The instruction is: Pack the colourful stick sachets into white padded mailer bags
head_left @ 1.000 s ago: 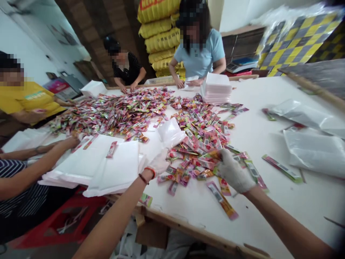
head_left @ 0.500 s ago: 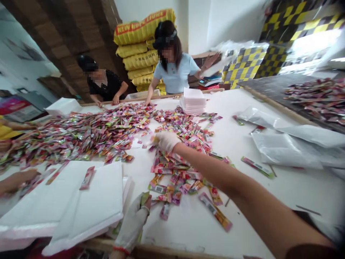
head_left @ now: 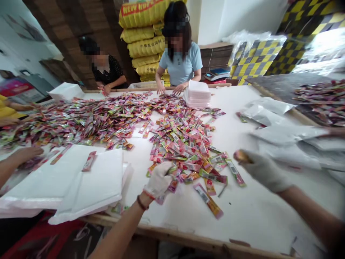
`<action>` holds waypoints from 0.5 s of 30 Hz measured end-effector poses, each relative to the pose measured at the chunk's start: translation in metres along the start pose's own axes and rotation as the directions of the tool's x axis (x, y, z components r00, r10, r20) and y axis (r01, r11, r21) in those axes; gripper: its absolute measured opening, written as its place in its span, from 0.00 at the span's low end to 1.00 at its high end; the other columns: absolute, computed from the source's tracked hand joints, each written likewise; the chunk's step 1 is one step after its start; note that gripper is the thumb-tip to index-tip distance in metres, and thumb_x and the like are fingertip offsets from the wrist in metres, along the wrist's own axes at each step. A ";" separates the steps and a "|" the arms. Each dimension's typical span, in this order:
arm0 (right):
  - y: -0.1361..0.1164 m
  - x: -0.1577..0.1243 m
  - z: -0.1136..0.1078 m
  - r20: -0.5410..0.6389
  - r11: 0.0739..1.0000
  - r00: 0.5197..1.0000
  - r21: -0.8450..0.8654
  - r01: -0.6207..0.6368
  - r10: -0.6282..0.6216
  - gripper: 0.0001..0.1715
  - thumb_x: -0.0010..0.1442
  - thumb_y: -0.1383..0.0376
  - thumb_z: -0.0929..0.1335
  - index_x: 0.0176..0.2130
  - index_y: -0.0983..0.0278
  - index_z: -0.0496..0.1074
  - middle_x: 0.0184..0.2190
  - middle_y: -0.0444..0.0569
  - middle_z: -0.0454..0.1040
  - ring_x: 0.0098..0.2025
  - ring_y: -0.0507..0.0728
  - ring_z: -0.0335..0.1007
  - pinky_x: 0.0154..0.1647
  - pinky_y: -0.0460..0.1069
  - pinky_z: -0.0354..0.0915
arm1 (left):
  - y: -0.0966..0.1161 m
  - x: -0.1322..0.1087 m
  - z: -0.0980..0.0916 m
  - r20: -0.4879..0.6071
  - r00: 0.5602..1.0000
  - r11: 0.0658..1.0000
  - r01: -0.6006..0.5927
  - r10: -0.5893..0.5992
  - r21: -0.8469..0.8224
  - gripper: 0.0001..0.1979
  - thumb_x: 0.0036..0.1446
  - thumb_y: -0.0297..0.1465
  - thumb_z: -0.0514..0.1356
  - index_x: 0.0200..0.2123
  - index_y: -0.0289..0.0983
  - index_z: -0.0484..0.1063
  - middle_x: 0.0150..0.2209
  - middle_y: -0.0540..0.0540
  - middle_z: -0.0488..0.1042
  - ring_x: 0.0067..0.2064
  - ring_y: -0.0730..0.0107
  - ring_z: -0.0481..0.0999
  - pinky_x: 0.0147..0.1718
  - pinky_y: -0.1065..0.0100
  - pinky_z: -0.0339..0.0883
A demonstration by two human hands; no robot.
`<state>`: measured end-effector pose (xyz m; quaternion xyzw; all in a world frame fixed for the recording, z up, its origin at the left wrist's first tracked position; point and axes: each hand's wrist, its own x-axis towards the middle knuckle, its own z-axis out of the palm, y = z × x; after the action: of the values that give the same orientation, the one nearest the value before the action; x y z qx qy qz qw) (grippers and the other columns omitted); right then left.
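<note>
The gloved left hand (head_left: 161,178) half-curls at the near edge of the packet pile (head_left: 188,144), heaped in front probably for easy reach; whether that hand grips anything cannot be told. The right hand (head_left: 260,169) is closed around a blurred packet (head_left: 240,157), near white bags (head_left: 285,134)

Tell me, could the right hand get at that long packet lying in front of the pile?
Probably yes: nothing covers the long packet, and only low things lie between it and the right hand, which may be holding something.
</note>
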<state>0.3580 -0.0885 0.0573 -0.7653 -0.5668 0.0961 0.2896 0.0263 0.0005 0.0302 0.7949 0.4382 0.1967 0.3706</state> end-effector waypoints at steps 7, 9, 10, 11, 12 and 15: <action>-0.034 -0.034 0.083 0.421 0.956 0.903 -0.219 0.197 -0.090 0.15 0.53 0.70 0.63 0.40 0.65 0.72 0.41 0.55 0.71 0.40 0.57 0.69 0.40 0.48 0.61 | 0.044 0.063 0.059 0.316 0.948 0.741 -0.238 0.037 0.628 0.12 0.56 0.26 0.52 0.43 0.36 0.69 0.42 0.39 0.71 0.42 0.60 0.73 0.41 0.62 0.66; -0.030 -0.037 0.085 0.471 0.944 0.881 -0.266 0.194 -0.048 0.15 0.51 0.72 0.63 0.39 0.66 0.73 0.41 0.56 0.71 0.39 0.58 0.69 0.39 0.48 0.61 | 0.040 0.061 0.057 0.302 0.953 0.730 -0.227 0.030 0.645 0.11 0.56 0.28 0.53 0.42 0.37 0.69 0.42 0.39 0.71 0.43 0.59 0.73 0.42 0.61 0.66; -0.025 -0.038 0.082 0.477 0.948 0.876 -0.241 0.208 -0.070 0.14 0.51 0.72 0.63 0.38 0.66 0.73 0.41 0.56 0.71 0.40 0.58 0.69 0.40 0.49 0.61 | 0.037 0.057 0.051 0.287 0.956 0.747 -0.230 0.056 0.624 0.10 0.56 0.30 0.54 0.42 0.37 0.69 0.44 0.39 0.70 0.45 0.58 0.72 0.44 0.61 0.65; -0.021 -0.040 0.079 0.459 0.956 0.882 -0.193 0.219 -0.109 0.14 0.52 0.72 0.62 0.38 0.66 0.72 0.40 0.56 0.72 0.40 0.58 0.69 0.41 0.49 0.61 | 0.034 0.052 0.044 0.257 0.963 0.775 -0.219 0.076 0.592 0.11 0.55 0.32 0.55 0.43 0.38 0.69 0.46 0.40 0.70 0.47 0.59 0.71 0.47 0.62 0.64; -0.017 -0.039 0.074 0.421 0.966 0.895 -0.134 0.221 -0.146 0.14 0.53 0.72 0.62 0.39 0.66 0.72 0.40 0.55 0.72 0.41 0.58 0.69 0.42 0.49 0.61 | 0.031 0.047 0.036 0.211 0.975 0.816 -0.182 0.076 0.548 0.13 0.55 0.33 0.56 0.44 0.38 0.68 0.47 0.40 0.70 0.48 0.60 0.70 0.48 0.63 0.63; -0.018 -0.027 0.064 0.283 0.982 0.940 0.023 0.189 -0.187 0.17 0.58 0.69 0.59 0.46 0.64 0.67 0.39 0.52 0.73 0.39 0.56 0.69 0.41 0.49 0.62 | 0.025 0.035 0.018 0.049 0.997 0.926 0.040 -0.063 0.376 0.17 0.56 0.30 0.53 0.50 0.38 0.64 0.45 0.43 0.72 0.45 0.66 0.72 0.46 0.69 0.64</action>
<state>0.3039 -0.0883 0.0099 -0.6866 -0.6732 0.1755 0.2111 0.0705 0.0140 0.0365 0.8448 0.4771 0.0758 0.2300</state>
